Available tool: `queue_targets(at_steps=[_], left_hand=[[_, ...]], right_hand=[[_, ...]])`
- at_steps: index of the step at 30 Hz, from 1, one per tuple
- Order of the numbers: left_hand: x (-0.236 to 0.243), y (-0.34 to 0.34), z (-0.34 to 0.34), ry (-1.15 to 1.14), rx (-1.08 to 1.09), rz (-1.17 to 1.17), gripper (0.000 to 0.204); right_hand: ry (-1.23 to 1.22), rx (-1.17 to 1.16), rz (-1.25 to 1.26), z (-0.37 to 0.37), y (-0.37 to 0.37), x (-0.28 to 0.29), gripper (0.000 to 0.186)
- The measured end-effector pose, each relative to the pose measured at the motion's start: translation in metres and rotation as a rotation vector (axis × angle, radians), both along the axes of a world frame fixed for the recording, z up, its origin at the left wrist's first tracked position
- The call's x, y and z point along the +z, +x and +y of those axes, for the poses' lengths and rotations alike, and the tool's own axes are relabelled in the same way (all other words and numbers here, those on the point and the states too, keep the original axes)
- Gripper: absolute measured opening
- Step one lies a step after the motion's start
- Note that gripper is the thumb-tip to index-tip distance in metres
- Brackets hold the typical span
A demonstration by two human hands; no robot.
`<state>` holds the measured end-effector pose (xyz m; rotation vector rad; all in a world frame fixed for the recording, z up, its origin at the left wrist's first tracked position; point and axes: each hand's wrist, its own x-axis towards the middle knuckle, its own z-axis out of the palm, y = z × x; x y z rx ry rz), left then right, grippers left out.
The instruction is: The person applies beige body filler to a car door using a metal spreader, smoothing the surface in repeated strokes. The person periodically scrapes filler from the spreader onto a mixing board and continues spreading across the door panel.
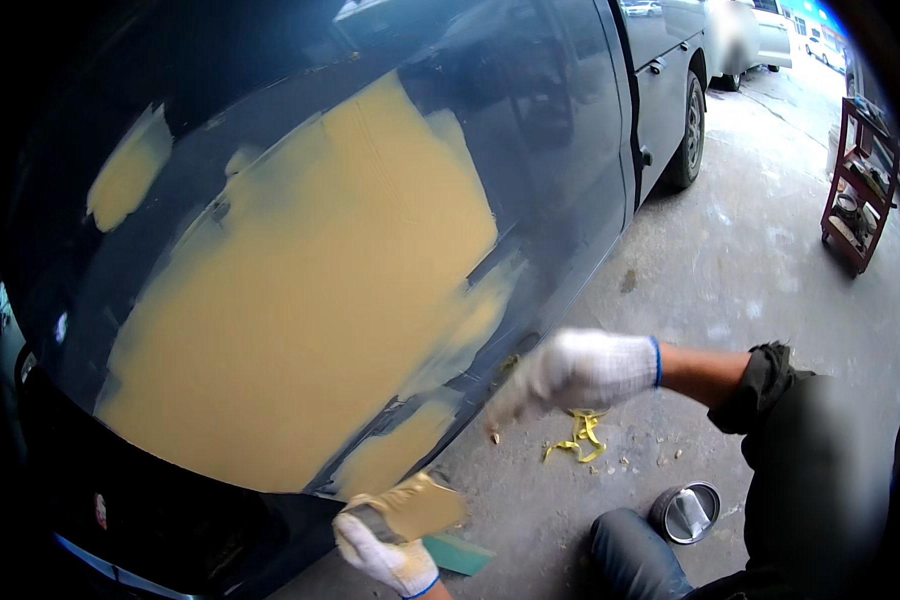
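Observation:
My left hand (382, 558), in a white knit glove, is low in view by the car panel's lower edge. Its fingers are closed on a putty-smeared plate (425, 508) with tan filler on its face. A flat green piece (458, 554) sticks out beside that hand; how it is held is hidden. My right hand (582, 372), gloved in white with a blue cuff edge, is beside the panel, its fingers smeared by motion. Whether it holds anything does not show. A broad patch of tan body filler (300, 270) covers much of the dark car panel (550, 120), with smaller patches around it.
Yellow strips (582, 436) and crumbs lie on the concrete floor (710, 270). An open round tin (686, 513) stands by my knee (635, 555). A dark red shelf cart (858, 190) is at the right. A pale vehicle (770, 38) is farther back.

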<state>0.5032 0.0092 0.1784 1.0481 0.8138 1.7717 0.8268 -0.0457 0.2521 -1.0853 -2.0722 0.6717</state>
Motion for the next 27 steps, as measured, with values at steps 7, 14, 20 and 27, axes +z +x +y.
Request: queue_targets(at_steps=[7,14,20,27], left_hand=[[0.005,-0.011,-0.01,-0.035,-0.016,0.063,0.039],[-0.002,-0.007,-0.008,-0.098,-0.028,0.118,0.041],[-0.019,-0.003,0.002,-0.112,0.029,0.149,0.042],[-0.025,0.003,0.006,-0.095,-0.015,0.195,0.042]], right_hand=[[1.561,-0.657,-0.386,0.091,0.038,0.152,0.034],[1.467,-0.651,-0.411,0.105,0.012,0.137,0.037],[1.199,-0.602,-0.465,0.103,0.006,0.041,0.042],[1.101,-0.561,-0.542,0.089,0.022,-0.015,0.043]])
